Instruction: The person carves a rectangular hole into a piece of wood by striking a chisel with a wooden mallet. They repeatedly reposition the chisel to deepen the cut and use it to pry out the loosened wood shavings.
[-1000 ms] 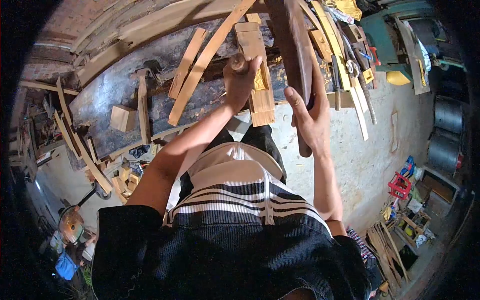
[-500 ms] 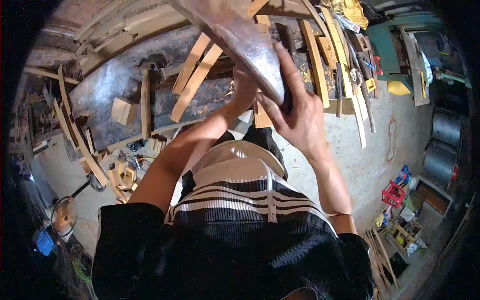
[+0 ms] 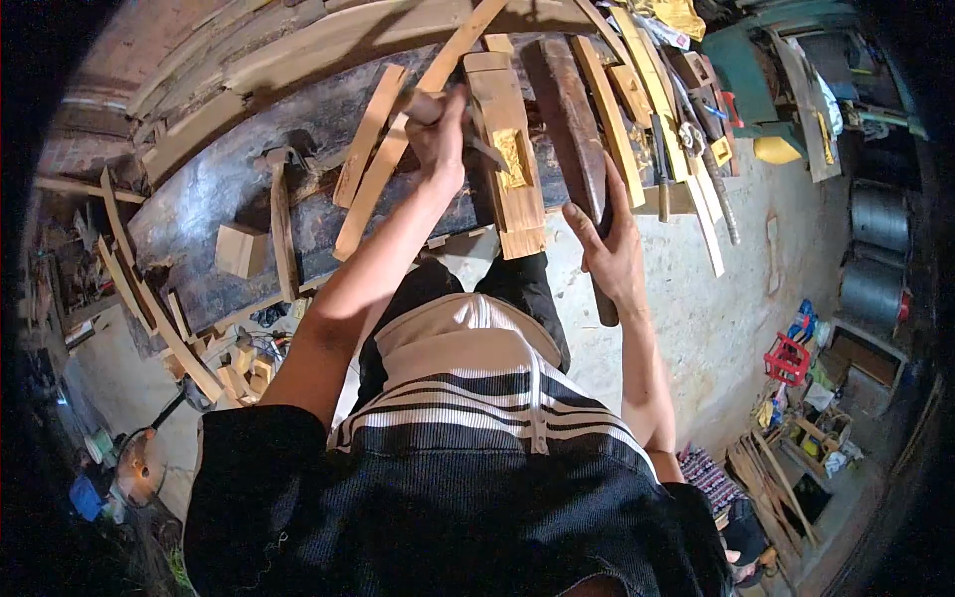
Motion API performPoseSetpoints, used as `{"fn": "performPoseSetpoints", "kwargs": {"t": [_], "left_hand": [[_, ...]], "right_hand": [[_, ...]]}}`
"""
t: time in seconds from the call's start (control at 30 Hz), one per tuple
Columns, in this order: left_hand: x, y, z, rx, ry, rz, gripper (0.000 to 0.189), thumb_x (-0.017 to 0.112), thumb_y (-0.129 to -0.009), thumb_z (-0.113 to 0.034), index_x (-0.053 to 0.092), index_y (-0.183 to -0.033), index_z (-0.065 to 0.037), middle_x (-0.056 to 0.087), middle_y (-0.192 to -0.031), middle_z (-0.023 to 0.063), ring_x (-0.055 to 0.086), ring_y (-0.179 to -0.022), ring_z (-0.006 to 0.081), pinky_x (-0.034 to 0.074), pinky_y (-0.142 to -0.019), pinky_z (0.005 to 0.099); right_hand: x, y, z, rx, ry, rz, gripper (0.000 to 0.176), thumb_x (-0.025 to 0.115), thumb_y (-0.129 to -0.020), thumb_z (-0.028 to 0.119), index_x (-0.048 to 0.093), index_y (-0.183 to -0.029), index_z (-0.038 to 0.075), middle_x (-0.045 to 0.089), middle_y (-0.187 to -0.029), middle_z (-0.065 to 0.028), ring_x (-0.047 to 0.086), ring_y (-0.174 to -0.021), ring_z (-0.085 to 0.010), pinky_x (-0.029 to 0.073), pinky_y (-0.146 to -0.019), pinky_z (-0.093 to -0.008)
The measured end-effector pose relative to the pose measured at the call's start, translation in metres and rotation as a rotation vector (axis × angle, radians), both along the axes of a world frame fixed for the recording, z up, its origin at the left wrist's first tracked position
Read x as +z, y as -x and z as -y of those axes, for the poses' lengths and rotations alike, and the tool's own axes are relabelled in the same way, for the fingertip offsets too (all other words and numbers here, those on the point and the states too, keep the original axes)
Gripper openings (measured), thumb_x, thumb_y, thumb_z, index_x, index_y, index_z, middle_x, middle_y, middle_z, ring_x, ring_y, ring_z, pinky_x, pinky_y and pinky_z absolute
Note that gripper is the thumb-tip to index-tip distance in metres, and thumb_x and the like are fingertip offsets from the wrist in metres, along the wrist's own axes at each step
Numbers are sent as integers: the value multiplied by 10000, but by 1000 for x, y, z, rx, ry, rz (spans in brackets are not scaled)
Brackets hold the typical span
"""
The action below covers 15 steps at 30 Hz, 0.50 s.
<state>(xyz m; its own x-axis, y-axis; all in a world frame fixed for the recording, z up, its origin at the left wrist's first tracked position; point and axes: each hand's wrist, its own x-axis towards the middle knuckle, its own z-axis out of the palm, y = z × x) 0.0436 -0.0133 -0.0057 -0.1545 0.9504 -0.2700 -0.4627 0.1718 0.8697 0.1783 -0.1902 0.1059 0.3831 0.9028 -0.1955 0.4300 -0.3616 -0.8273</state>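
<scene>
My left hand (image 3: 439, 142) is wrapped round the pale handle (image 3: 424, 107) of a narrow tool that looks like a chisel. Its thin blade (image 3: 485, 150) points right, toward a wooden block (image 3: 519, 211) with a rectangular recess full of light shavings (image 3: 512, 157). To the right of the block, a long dark brown bar (image 3: 568, 109) slants down to a rounded lower end (image 3: 605, 306). My right hand (image 3: 614, 244) grips its lower part, thumb on the left side and fingers on the right.
Wooden strips (image 3: 370, 134) lie left of the block on the dark bench (image 3: 204, 214). A small wood cube (image 3: 240, 250) and a hammer-like tool (image 3: 285, 224) are farther left. More strips (image 3: 609, 119) and hand tools (image 3: 662, 169) lie at the right.
The large shiny-faced piece raised between both hands is no longer up there. My hands have moved apart, the left one up and left, the right one down, and the recessed block shows.
</scene>
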Motion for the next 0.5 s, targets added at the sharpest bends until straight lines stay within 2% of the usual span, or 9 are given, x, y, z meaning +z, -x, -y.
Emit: {"fn": "performPoseSetpoints", "kwargs": {"t": [0.1,0.2,0.23,0.27,0.33,0.37,0.4,0.47,0.5], "left_hand": [[15,-11,0,-171,-238,-86,156,729,-853,-137,604,-785,-73,603,-707,-23,566,-642,90,449,-592,276],[-4,-21,-4,-274,-311,-228,145,723,-866,-128,597,-822,-70,611,-779,-14,561,-717,76,442,-639,275],[-8,-23,-4,-273,-376,-225,129,708,-874,-103,595,-815,-78,608,-766,-15,566,-688,69,442,-605,259],[-2,-23,0,-317,-292,-283,127,698,-878,-93,591,-816,-66,606,-767,-13,571,-687,73,450,-623,256],[10,-23,7,-325,-333,-265,186,704,-877,-112,568,-760,-61,572,-687,-38,534,-625,57,426,-572,254],[21,-22,14,-375,-203,-168,222,711,-883,-126,557,-736,-65,543,-664,-46,500,-611,50,408,-567,247],[21,-22,13,-365,-373,-415,234,707,-887,-130,546,-733,-58,520,-658,-45,477,-623,50,409,-579,246],[19,-28,11,-328,-400,-478,256,703,-883,-120,518,-720,-53,505,-665,-42,443,-627,59,397,-582,253],[22,-31,16,-265,-435,-386,257,701,-880,-114,513,-717,-50,507,-672,-38,443,-634,63,398,-589,257]], "right_hand": [[-4,-7,2,-37,16,-26,808,684,-885,420,284,-1511,103,535,-1359,-233,560,-1227,-303,447,-1004,-411],[-3,-15,-3,-45,59,-76,800,682,-886,423,295,-1507,100,529,-1369,-222,568,-1213,-282,453,-998,-406],[-1,-16,-7,-50,84,-130,792,680,-888,422,302,-1503,98,527,-1372,-217,571,-1207,-271,455,-996,-401],[10,-15,-16,-43,77,-141,792,680,-888,422,302,-1503,98,527,-1372,-217,571,-1207,-271,455,-996,-401],[35,-14,-30,-9,67,-237,770,672,-895,400,311,-1497,84,519,-1375,-222,578,-1193,-265,470,-979,-398],[34,-11,-38,24,-116,-119,743,659,-902,366,316,-1493,73,531,-1362,-224,592,-1171,-279,484,-961,-404],[43,-11,-43,57,-207,-133,732,661,-898,344,323,-1485,68,538,-1349,-232,598,-1166,-303,483,-966,-413],[65,-7,-55,148,-389,-65,733,674,-884,337,329,-1474,71,557,-1315,-248,618,-1141,-355,495,-955,-432],[71,-4,-61,188,-506,31,739,682,-875,338,330,-1469,73,561,-1303,-259,629,-1112,-379,514,-924,-443]]}}
